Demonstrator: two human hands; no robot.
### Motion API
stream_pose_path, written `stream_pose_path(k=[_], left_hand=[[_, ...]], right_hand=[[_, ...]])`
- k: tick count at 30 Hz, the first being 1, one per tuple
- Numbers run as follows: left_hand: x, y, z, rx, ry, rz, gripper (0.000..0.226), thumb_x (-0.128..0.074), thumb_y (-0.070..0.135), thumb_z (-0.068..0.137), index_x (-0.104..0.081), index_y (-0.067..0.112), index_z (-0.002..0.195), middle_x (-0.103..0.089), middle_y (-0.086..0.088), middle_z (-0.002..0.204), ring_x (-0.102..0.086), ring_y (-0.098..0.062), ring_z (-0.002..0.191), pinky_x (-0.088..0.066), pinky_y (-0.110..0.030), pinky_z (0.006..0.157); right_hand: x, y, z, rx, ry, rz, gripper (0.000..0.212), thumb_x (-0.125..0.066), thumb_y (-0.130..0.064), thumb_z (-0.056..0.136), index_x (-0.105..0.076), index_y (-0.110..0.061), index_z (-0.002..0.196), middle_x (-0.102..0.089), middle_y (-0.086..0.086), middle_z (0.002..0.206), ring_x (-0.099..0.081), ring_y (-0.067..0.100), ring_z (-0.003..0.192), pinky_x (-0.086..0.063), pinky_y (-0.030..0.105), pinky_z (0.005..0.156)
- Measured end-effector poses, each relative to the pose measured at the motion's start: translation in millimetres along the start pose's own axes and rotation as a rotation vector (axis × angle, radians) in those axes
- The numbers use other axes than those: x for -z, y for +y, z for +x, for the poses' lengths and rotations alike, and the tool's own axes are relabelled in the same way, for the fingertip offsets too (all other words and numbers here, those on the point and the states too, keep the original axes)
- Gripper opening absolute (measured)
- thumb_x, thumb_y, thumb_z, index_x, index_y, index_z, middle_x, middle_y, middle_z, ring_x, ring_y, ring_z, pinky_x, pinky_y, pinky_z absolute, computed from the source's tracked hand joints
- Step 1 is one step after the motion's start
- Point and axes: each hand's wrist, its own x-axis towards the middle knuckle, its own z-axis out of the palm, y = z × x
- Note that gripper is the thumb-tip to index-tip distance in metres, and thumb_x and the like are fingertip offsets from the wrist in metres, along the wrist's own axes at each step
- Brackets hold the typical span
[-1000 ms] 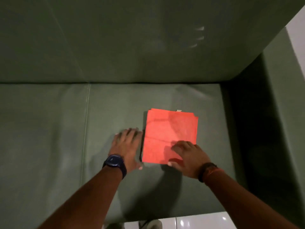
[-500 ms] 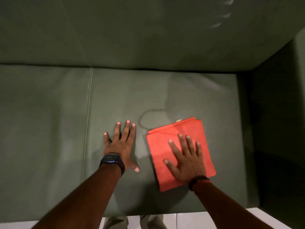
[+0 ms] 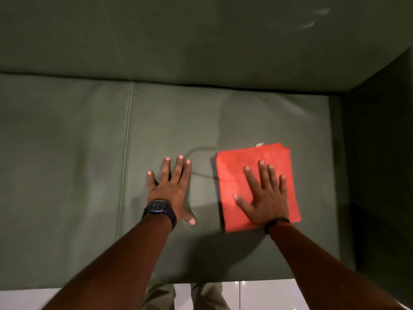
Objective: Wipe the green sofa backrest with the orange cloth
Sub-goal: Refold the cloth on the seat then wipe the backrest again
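The right hand (image 3: 266, 198) lies flat with fingers spread, palm pressing down on the orange cloth (image 3: 237, 175); nothing is pinched, so there is no real grip yet. The cloth is a folded square lying on the sofa seat (image 3: 67, 164), toward the seat's right end near the armrest (image 3: 380, 153). Left of the cloth, apart from it, the left hand (image 3: 171, 189) rests open on the seat, fingers spread, a dark watch (image 3: 157, 206) on its wrist. Beyond the cloth, the green sofa backrest (image 3: 201, 36) rises untouched. The wiping appears not yet begun: this looks like the pick-up step. The next move calls for closing the right fingers around the cloth, then lifting it to the backrest.
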Motion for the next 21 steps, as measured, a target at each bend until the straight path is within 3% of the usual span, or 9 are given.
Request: stream_pose_path(k=[3, 6, 9, 14, 17, 19, 20, 21], left_hand=[[-3, -2, 1, -0.004, 0.008, 0.000, 0.155, -0.077, 0.071, 0.034, 0.029, 0.025, 0.138, 0.028, 0.004, 0.151, 0.027, -0.028, 0.135, -0.002, -0.066, 0.105], [-5, -4, -1, -0.012, 0.019, 0.002, 0.154, -0.076, 0.072, 0.034, 0.027, 0.025, 0.138, 0.027, 0.005, 0.152, 0.026, -0.028, 0.136, -0.003, -0.066, 0.106], [-5, -6, -1, -0.025, 0.032, 0.017, 0.153, -0.073, 0.076, 0.033, 0.026, 0.026, 0.139, 0.026, 0.005, 0.152, 0.025, -0.027, 0.136, -0.003, -0.066, 0.105], [-4, -7, -3, -0.033, 0.037, 0.018, 0.153, -0.073, 0.076, 0.033, 0.026, 0.026, 0.139, 0.024, 0.005, 0.152, 0.023, -0.027, 0.136, -0.005, -0.066, 0.105], [-2, -9, -3, -0.034, 0.035, -0.002, 0.157, -0.079, 0.069, 0.031, 0.030, 0.028, 0.137, 0.021, 0.006, 0.153, 0.019, -0.026, 0.138, -0.010, -0.065, 0.106], [3, -13, -5, -0.038, 0.017, -0.063, 0.162, -0.086, 0.060, 0.029, 0.037, 0.032, 0.132, 0.018, 0.006, 0.154, 0.016, -0.024, 0.139, -0.014, -0.063, 0.108], [6, -14, -6, -0.037, 0.016, -0.100, 0.164, -0.087, 0.059, 0.028, 0.040, 0.036, 0.129, 0.016, 0.006, 0.155, 0.014, -0.024, 0.139, -0.015, -0.061, 0.109], [10, -14, -7, -0.040, 0.030, -0.133, 0.163, -0.086, 0.061, 0.027, 0.041, 0.039, 0.127, 0.015, 0.006, 0.155, 0.012, -0.024, 0.140, -0.015, -0.059, 0.109]], right_hand=[[-1, -28, 11, -0.140, 0.007, 0.043, 0.083, -0.038, -0.073, 0.073, -0.014, -0.040, 0.145, -0.018, 0.008, 0.158, -0.015, 0.034, 0.144, -0.013, 0.060, 0.112], [-9, -34, 1, 0.070, -0.029, -0.017, 0.084, -0.038, -0.076, 0.073, -0.015, -0.040, 0.146, -0.015, 0.006, 0.158, -0.012, 0.034, 0.145, -0.009, 0.059, 0.112], [-7, 1, -8, 0.289, -0.021, -0.083, 0.083, -0.032, -0.082, 0.074, -0.018, -0.041, 0.145, -0.015, 0.003, 0.157, -0.020, 0.032, 0.143, -0.015, 0.059, 0.111], [2, 8, -6, 0.232, -0.071, -0.122, 0.086, -0.034, -0.082, 0.070, -0.028, -0.037, 0.143, -0.025, 0.009, 0.155, -0.021, 0.036, 0.142, -0.019, 0.069, 0.107], [4, 1, -6, 0.588, -0.125, -0.163, 0.085, -0.030, -0.084, 0.070, -0.030, -0.037, 0.141, -0.031, 0.009, 0.153, -0.019, 0.038, 0.140, -0.021, 0.074, 0.104], [12, 12, -5, 0.776, -0.121, -0.171, 0.083, -0.027, -0.084, 0.073, -0.030, -0.038, 0.141, -0.033, 0.007, 0.152, -0.024, 0.035, 0.141, -0.019, 0.068, 0.108], [16, 19, -6, 0.719, -0.091, -0.121, 0.082, -0.031, -0.083, 0.074, -0.031, -0.037, 0.141, -0.035, 0.008, 0.151, -0.028, 0.035, 0.140, -0.022, 0.064, 0.109], [19, 25, -8, 0.548, -0.048, -0.050, 0.083, -0.035, -0.083, 0.074, -0.032, -0.034, 0.141, -0.038, 0.011, 0.149, -0.033, 0.036, 0.137, -0.027, 0.059, 0.110]])
